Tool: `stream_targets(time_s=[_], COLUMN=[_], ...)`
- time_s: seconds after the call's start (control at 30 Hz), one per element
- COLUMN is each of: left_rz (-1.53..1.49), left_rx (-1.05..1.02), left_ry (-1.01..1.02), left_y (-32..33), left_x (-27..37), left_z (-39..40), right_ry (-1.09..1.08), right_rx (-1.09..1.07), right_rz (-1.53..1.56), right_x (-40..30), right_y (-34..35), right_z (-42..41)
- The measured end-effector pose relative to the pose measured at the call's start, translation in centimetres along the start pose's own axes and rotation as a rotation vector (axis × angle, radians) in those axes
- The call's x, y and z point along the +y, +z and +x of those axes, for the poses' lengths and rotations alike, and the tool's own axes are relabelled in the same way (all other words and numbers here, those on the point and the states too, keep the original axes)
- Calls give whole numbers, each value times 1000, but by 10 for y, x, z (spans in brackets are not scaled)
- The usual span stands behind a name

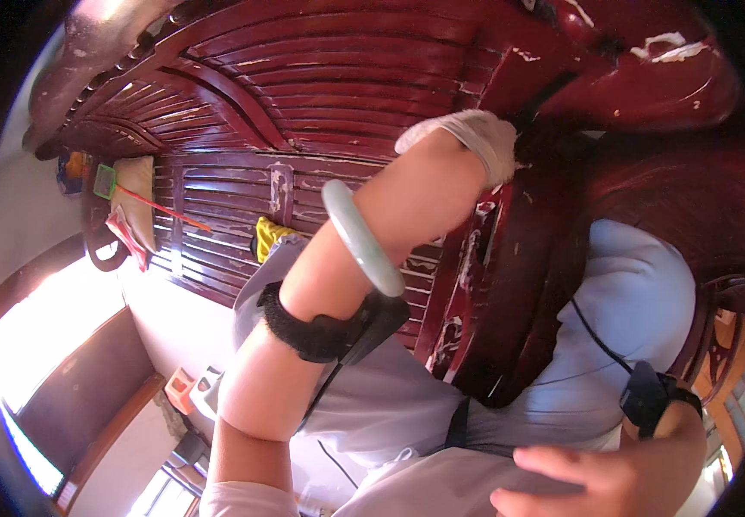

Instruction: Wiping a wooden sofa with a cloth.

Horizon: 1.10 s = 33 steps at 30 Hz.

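Observation:
My left arm, with a pale green bangle and a black strap on it, reaches up across the middle of the head view. A pale cloth (498, 139) wraps around my left hand (460, 152) and hides its fingers. Cloth and hand are at the dark red slatted wooden bench (353, 71), where its backrest slats meet a thick carved end. At the lower right, blurred, is my right hand (595, 475), its fingers apart and nothing in it. A black device (647, 397) with a cable is strapped to that wrist.
Further left on the bench lie a yellow cloth (269, 236), a fly swatter (106, 181) with a red handle, a beige cushion (133, 194) and a red-and-white cloth (128, 238). Orange (180, 390) and white plastic pieces stand lower left. My legs flank a dark wooden surface (527, 271).

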State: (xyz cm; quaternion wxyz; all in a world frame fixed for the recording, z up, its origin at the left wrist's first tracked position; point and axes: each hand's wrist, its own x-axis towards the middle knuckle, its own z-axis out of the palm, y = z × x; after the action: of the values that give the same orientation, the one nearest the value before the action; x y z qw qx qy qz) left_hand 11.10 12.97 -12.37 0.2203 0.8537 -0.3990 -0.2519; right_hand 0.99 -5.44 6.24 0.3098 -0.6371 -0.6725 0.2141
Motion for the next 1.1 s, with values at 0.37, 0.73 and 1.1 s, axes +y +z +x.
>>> stream_targets(time_s=[0.37, 0.73, 1.1], left_rz=[-1077, -783, -1107], left_rx=[506, 274, 489], left_ry=[113, -273, -148], left_y=[17, -3, 25], left_x=[36, 58, 44], left_z=[46, 80, 105], right_ry=[717, 779, 1247], right_rx=[-86, -75, -292], right_rz=[-165, -93, 66], right_x=[51, 71, 113], right_y=[69, 81, 96], right_z=[9, 4, -12])
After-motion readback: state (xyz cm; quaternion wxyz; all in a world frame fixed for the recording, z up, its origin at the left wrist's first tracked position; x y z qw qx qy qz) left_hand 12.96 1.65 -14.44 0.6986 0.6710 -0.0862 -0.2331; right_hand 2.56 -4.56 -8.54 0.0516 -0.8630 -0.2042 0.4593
